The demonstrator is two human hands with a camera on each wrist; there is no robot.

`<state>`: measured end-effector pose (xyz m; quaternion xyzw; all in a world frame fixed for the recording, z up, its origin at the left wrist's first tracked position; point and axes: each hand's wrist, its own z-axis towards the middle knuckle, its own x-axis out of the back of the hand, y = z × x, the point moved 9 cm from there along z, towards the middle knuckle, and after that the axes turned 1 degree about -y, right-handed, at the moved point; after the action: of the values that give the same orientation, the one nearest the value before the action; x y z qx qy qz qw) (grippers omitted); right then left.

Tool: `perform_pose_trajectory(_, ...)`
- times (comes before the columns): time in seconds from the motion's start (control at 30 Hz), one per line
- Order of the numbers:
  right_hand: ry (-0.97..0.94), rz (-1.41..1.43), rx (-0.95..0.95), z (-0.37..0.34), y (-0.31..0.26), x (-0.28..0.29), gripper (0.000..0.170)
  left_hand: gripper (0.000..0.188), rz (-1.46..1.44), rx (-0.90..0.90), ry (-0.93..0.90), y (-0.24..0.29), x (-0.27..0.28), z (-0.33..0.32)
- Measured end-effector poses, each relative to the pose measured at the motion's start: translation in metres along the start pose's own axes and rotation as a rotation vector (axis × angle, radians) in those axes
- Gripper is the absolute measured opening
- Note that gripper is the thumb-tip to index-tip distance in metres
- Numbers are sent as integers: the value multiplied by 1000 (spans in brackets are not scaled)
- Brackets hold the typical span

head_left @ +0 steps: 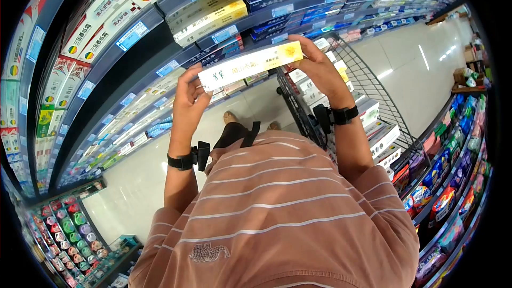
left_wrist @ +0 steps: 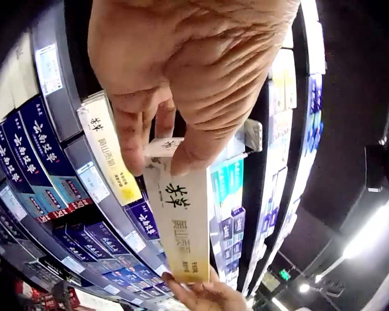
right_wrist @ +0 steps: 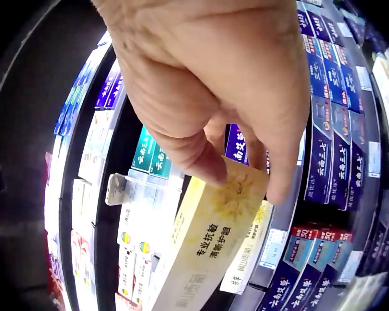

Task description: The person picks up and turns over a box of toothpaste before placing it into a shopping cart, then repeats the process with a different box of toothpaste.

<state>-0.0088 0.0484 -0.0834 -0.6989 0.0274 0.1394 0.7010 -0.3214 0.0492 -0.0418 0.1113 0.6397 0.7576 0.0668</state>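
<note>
A long white toothpaste box (head_left: 250, 68) with a yellow flower end is held level in front of the chest, its printed face up toward the head camera. My left hand (head_left: 189, 96) pinches the white end between thumb and fingers. At the yellow end, my right hand (head_left: 324, 77) grips it the same way. The left wrist view shows the left thumb on the near end of the box (left_wrist: 178, 220). In the right wrist view, the right thumb and fingers hold the flower corner of the box (right_wrist: 214, 227). Matching yellow-and-white boxes (head_left: 210, 18) sit on the shelf just beyond.
A wire shopping cart (head_left: 298, 114) stands close on the right, with several boxes (head_left: 381, 138) inside. Shelves of toothpaste with blue price tags (head_left: 133, 36) curve along the front and left. Bright packs (head_left: 442, 202) line the right side; a rack of cups (head_left: 74, 229) is behind left.
</note>
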Motion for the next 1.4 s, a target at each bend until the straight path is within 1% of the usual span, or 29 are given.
perform_pose_trajectory(0.03, -6, 3, 32, 2, 0, 1, 60, 51, 98, -80, 3, 8, -2, -2)
perform_pose_trajectory(0.1, 46, 4, 33, 2, -1, 4, 61, 50, 294, -238, 10, 23, -8, -9)
perform_pose_trajectory(0.2, 83, 37, 44, 4, 0, 8, 63, 49, 560, -411, -8, 49, -24, -19)
perform_pose_trajectory(0.23, 89, 54, 48, 4, 0, 9, 63, 49, 602, -459, 0, 54, -26, -21)
perform_pose_trajectory(0.33, 82, 122, 106, 4, -6, 4, 64, 48, 587, -461, 18, 54, -28, -21)
perform_pose_trajectory(0.43, 104, 129, 99, 3, -8, 0, 67, 49, 592, -464, 32, 51, -25, -21)
perform_pose_trajectory(0.53, 98, 132, 80, 5, -8, -4, 67, 50, 602, -461, 32, 47, -20, -21)
perform_pose_trajectory(0.63, 107, 35, 38, 8, -5, -7, 65, 51, 385, -292, 44, 28, -8, -15)
perform_pose_trajectory(0.73, 114, -213, -7, 15, -3, -12, 63, 51, 259, -164, 49, 1, 10, -5)
perform_pose_trajectory(0.87, 114, -259, -79, 35, 6, -24, 61, 56, 243, 15, 89, -29, 35, 3)
perform_pose_trajectory(1.0, 93, -289, 38, 68, 9, -39, 56, 56, 270, 68, 161, -38, 59, 20)
perform_pose_trajectory(1.03, 133, -348, -31, 74, 15, -37, 51, 57, 289, 82, 175, -38, 63, 25)
perform_pose_trajectory(1.13, 163, -431, -38, 97, 19, -39, 48, 57, 203, 42, 193, -52, 75, 45)
perform_pose_trajectory(1.17, 214, -369, 52, 107, 24, -37, 49, 56, 196, 48, 185, -56, 76, 52)
perform_pose_trajectory(1.27, 344, -599, 191, 123, 18, -31, 47, 55, 183, 52, 187, -63, 79, 71)
perform_pose_trajectory(1.3, 345, -564, 188, 129, 19, -31, 45, 56, 203, 19, 157, -66, 80, 79)
perform_pose_trajectory(1.4, 380, -557, 242, 143, 21, -31, 43, 55, 221, -7, 155, -79, 87, 93)
